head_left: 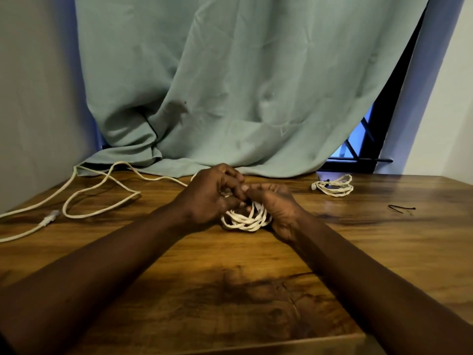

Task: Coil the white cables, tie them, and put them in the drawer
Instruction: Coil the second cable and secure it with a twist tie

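A coiled white cable (244,221) rests on the wooden table (230,290) at its middle. My left hand (210,196) and my right hand (277,208) close on the coil from either side, fingertips meeting above its far part. What the fingertips pinch is hidden. A second white cable coil (332,186), bound with a dark tie, lies at the back right. A long loose white cable (102,193) sprawls over the left of the table, its plug (50,218) near the left edge. No drawer is visible.
A thin black tie (401,209) lies on the table at the right. A green curtain (230,85) hangs behind and drapes onto the table's back edge. A dark window frame (358,160) shows at the back right.
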